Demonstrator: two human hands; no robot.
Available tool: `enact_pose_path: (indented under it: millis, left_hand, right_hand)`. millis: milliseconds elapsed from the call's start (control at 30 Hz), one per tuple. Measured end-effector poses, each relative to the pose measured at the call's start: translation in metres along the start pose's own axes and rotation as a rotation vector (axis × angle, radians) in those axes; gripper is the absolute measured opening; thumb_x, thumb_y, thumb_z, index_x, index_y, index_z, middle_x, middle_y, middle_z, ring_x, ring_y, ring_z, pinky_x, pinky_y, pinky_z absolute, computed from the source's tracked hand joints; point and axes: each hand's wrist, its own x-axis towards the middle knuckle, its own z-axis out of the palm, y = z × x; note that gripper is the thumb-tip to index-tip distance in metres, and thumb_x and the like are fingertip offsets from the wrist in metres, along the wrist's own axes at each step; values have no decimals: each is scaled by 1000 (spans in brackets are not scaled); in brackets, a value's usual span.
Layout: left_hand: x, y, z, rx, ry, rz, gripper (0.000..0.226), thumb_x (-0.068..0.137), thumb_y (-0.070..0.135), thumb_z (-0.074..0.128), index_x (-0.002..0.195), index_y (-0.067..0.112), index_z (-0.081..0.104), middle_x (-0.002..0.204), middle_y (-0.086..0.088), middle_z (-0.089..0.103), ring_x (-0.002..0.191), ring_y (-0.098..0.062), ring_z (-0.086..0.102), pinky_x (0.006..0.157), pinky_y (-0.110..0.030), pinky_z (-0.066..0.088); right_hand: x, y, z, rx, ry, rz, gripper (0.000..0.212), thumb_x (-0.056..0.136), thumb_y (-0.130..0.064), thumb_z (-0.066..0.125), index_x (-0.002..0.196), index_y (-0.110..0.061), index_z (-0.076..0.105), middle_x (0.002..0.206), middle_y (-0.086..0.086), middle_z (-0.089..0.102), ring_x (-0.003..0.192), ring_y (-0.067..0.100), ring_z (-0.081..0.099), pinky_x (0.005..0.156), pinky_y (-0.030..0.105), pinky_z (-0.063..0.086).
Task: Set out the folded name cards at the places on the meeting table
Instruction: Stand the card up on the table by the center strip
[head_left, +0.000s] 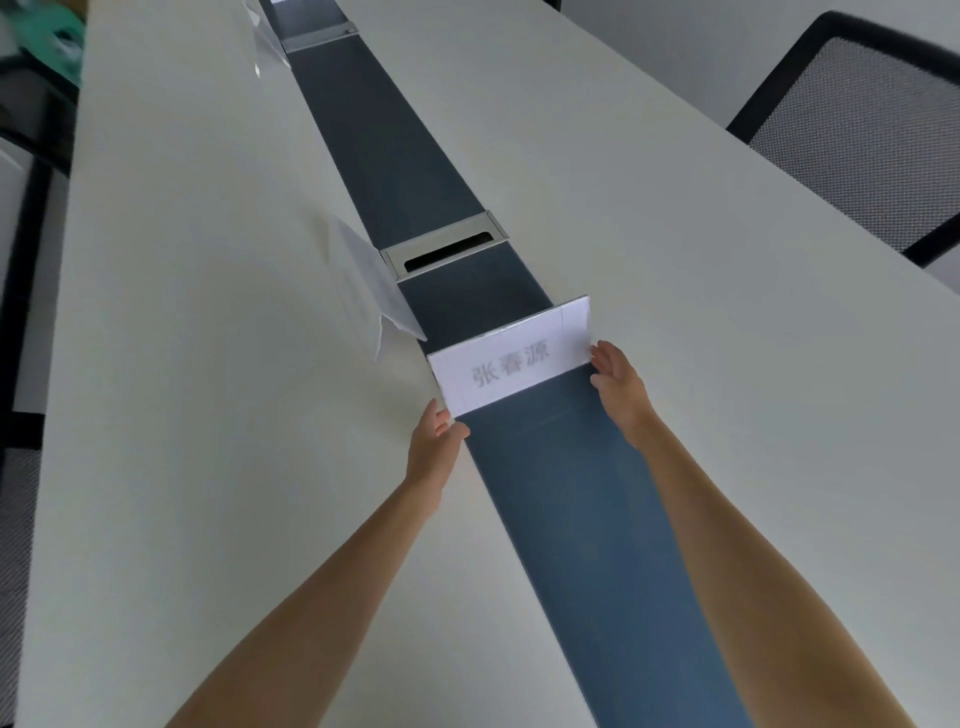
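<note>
A white folded name card (511, 358) with grey printed characters stands across the dark blue centre strip (597, 519) of the long white meeting table (208, 415). My left hand (434, 441) touches its lower left corner with the fingertips. My right hand (615, 379) touches its right edge. Both hands rest against the card's ends rather than wrapping around it. A second name card (371, 283) stands on the left half of the table, just beyond. A third card (267, 41) is farther up the table on the left.
A metal cable port (444, 252) with a dark slot sits in the centre strip just beyond the card. Another port (317, 36) lies far up the strip. A black mesh chair (857, 130) stands at the table's right side. Dark chairs line the left edge.
</note>
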Motion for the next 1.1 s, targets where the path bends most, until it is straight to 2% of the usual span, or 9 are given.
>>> enact_pose_path:
  millis: [133, 233, 500, 700, 800, 867, 1000, 1067, 1100]
  left_hand:
    - [16, 12, 0, 8, -56, 94, 51, 85, 4, 42, 133, 20, 39, 138, -2, 48, 115, -17, 46, 88, -27, 35]
    - [23, 20, 3, -64, -61, 112, 50, 84, 0, 41, 130, 19, 39, 135, -1, 49, 108, -13, 45, 87, -26, 35]
    - [46, 22, -4, -91, -85, 140, 57, 83, 0, 42, 134, 23, 35, 139, 0, 46, 114, -12, 43, 93, -26, 34]
    - [47, 21, -7, -25, -144, 102, 51, 82, 2, 42, 129, 21, 37, 129, 4, 48, 116, -17, 45, 93, -29, 34]
    - [46, 14, -17, 23, -138, 31, 45, 82, 8, 43, 127, 10, 38, 137, -12, 45, 127, -31, 41, 104, -38, 35]
    - [37, 9, -28, 41, -135, -14, 49, 86, 10, 42, 134, 11, 35, 144, -8, 39, 132, -28, 37, 109, -40, 32]
    - [-7, -6, -60, 102, -202, -47, 37, 89, 12, 45, 126, 11, 49, 119, -7, 59, 106, -19, 56, 82, -26, 45]
    - [-37, -18, -86, 183, -261, -42, 31, 88, 17, 49, 117, 13, 55, 106, -3, 63, 90, -11, 62, 77, -21, 43]
    - [-52, -26, -101, 232, -274, -20, 29, 86, 20, 51, 114, 16, 57, 102, 0, 65, 84, -3, 64, 77, -21, 43]
  right_hand:
    - [24, -9, 6, -3, -61, 8, 60, 84, 4, 31, 141, -15, 24, 149, 2, 33, 137, 18, 31, 114, 35, 26]
    - [33, -13, 15, -6, -69, 6, 62, 84, 3, 32, 141, -17, 23, 150, 1, 31, 137, 19, 30, 112, 34, 27]
    - [44, -9, 18, -24, -59, -20, 62, 82, 5, 31, 140, -18, 26, 148, 0, 34, 135, 20, 32, 110, 32, 28]
    - [44, -7, 16, -134, -74, -48, 63, 82, 4, 27, 139, -22, 26, 146, -1, 38, 133, 20, 35, 101, 25, 28]
    - [31, -12, 15, -122, -63, -28, 62, 83, 2, 28, 140, -22, 25, 148, 1, 36, 136, 20, 33, 104, 27, 29]
    - [8, -14, 18, -73, -28, -27, 60, 85, 2, 32, 140, -19, 26, 148, 2, 36, 136, 17, 32, 107, 27, 28]
    - [-68, 1, 31, -17, -80, -67, 47, 89, -1, 42, 134, -14, 40, 138, 2, 48, 129, 13, 43, 108, 24, 31]
    - [-112, 17, 42, -16, -169, -51, 37, 90, -3, 44, 124, -14, 51, 125, 0, 58, 118, 11, 52, 105, 24, 38]
    - [-134, 24, 48, -28, -216, -45, 33, 90, -3, 45, 119, -14, 56, 119, -2, 60, 112, 6, 56, 100, 17, 41]
